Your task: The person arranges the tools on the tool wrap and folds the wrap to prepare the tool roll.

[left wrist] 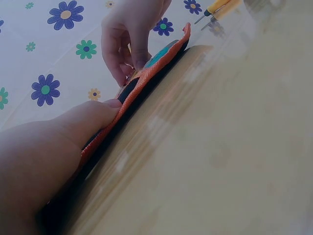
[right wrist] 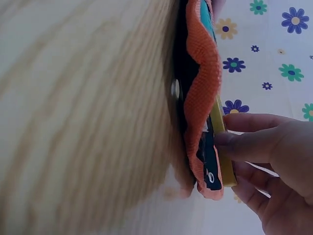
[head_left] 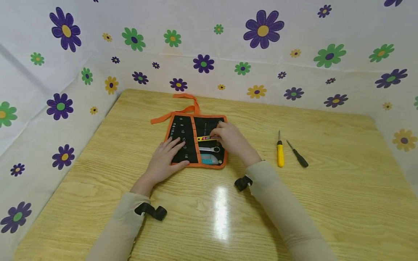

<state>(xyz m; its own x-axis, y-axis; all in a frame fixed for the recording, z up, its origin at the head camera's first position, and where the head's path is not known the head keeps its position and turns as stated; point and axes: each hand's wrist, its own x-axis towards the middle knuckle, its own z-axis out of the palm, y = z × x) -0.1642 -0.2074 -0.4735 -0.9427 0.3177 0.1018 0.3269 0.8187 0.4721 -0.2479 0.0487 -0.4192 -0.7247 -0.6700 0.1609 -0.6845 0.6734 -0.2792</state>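
Observation:
A black tool pouch with orange trim point(head_left: 177, 154) lies unfolded on the table, its left part marked with size numbers. My left hand point(head_left: 164, 159) rests on that part with fingers spread, the thumb along the near edge. Between the thumb and fingers of my right hand point(head_left: 233, 139) is a flat yellow tool with a red label point(head_left: 205, 138), lying over the pouch's right part. In the right wrist view the yellow tool point(right wrist: 226, 169) is pinched near its end. A wrench point(head_left: 209, 149) and a turquoise tool point(head_left: 209, 159) sit in pockets nearer me.
To the right of the pouch lie a yellow-handled screwdriver point(head_left: 280, 155) and a black-handled screwdriver point(head_left: 299, 158). Orange tie straps point(head_left: 196, 105) trail from the pouch's far edge. A flower-patterned cloth point(head_left: 225, 47) hangs behind the wooden table point(head_left: 346, 188).

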